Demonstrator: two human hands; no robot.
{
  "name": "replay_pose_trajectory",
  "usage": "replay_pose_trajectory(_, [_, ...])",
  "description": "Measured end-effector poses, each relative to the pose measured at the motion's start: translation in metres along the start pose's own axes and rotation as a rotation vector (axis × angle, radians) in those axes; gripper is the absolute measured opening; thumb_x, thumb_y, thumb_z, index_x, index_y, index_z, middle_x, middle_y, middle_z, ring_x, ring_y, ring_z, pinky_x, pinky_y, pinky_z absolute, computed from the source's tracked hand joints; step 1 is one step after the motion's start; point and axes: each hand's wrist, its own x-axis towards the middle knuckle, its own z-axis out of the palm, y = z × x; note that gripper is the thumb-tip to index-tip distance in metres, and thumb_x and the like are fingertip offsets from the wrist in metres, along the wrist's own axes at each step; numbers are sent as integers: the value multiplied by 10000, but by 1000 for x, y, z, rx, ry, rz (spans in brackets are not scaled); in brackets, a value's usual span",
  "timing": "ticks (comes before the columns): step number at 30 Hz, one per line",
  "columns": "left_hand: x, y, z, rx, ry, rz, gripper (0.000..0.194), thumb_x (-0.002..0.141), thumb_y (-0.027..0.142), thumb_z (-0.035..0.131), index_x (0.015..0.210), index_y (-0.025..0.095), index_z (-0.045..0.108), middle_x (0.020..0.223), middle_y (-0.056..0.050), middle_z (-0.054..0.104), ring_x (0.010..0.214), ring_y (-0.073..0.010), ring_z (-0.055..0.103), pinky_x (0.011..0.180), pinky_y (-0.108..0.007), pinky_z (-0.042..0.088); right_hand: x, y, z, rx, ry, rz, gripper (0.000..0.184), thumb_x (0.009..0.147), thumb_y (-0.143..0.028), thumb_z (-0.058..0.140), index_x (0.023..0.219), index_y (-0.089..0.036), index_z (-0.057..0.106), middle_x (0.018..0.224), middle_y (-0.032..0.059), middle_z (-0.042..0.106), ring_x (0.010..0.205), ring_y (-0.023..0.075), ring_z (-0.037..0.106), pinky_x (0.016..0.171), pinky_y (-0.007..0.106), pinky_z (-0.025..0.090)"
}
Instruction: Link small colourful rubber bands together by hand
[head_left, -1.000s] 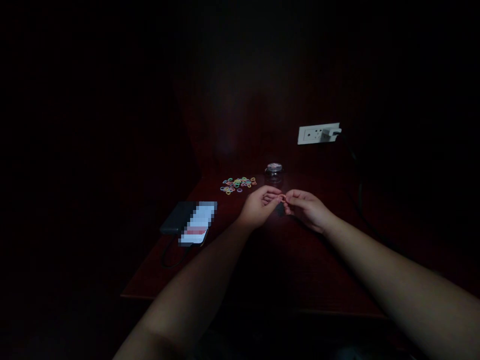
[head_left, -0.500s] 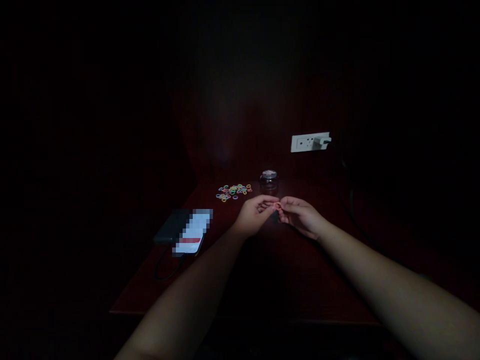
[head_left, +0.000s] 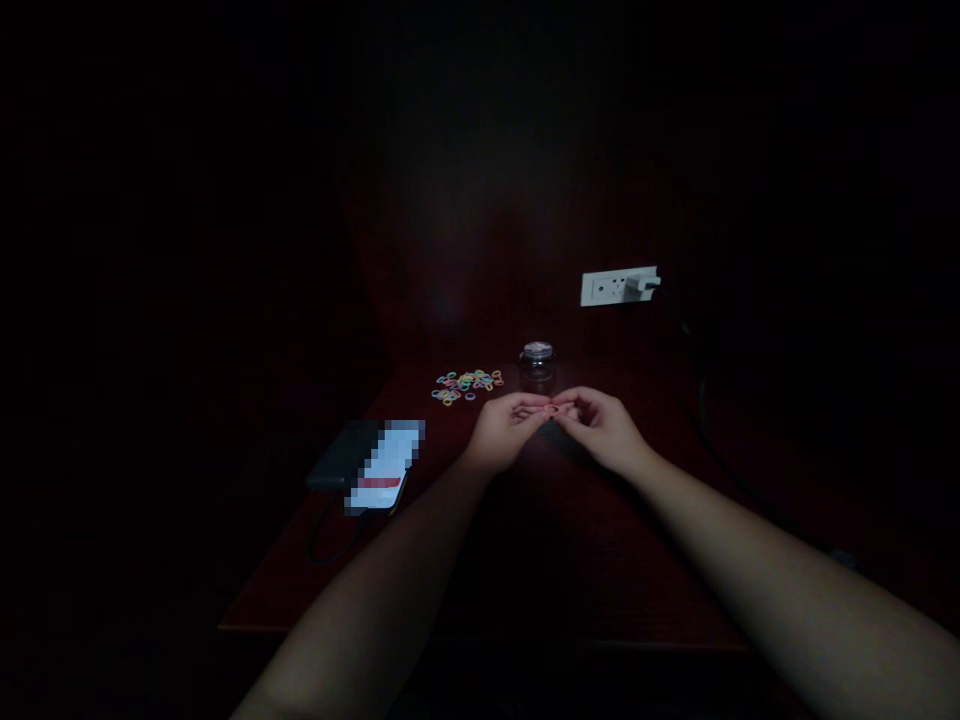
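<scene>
Between the fingertips of both hands sits a small orange-pink hair tie (head_left: 552, 409), held as a little loop above the table. My left hand (head_left: 502, 432) pinches it from the left, the fingers closed. From the right, my right hand (head_left: 609, 430) grips it with thumb and fingers pressed together. A loose pile of colourful hair ties (head_left: 466, 382) lies on the table beyond my left hand. Just behind the hands stands a clear lidded jar (head_left: 538, 360); what it contains is too dark to make out.
On the dark red table (head_left: 600, 590), a phone (head_left: 386, 470) with a lit, pixelated screen lies at the left beside a black flat object (head_left: 341, 458), with a cable near them. A wall socket (head_left: 611, 288) at the back right holds a plug (head_left: 643, 285) whose cord runs down to the right.
My right hand has turned, its fingers now closing in at the hair tie from the right. The loop looks flatter and slightly lower. My left hand has barely moved.
</scene>
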Motion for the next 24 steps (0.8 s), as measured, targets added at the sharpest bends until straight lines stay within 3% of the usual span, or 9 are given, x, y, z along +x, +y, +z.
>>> replay_pose_trajectory(8, [1, -3, -1, 4, -21, 12, 292, 724, 268, 691, 958, 99, 647, 904, -107, 703, 819, -165, 664, 798, -321, 532, 0, -2, -1, -86, 0, -11, 238, 745, -341, 633, 858, -133, 634, 706, 36, 605, 594, 118, 497, 556, 254, 392])
replay_pose_trajectory(17, [-1, -2, -1, 158, -23, 63, 258, 710, 223, 691, 931, 108, 622, 832, -66, 663, 726, -105, 610, 634, -200, 484, 0, -3, -2, -151, 10, -33, 204, 762, -332, 614, 818, -137, 627, 677, 27, 579, 598, 125, 494, 560, 254, 389])
replay_pose_trajectory(24, [-2, 0, -2, 206, -36, 43, 218, 733, 252, 667, 893, 111, 623, 820, -74, 672, 712, -109, 615, 631, -207, 485, -2, -6, -1, -182, 11, -44, 181, 768, -318, 609, 820, -145, 618, 694, 26, 574, 612, 126, 490, 572, 255, 396])
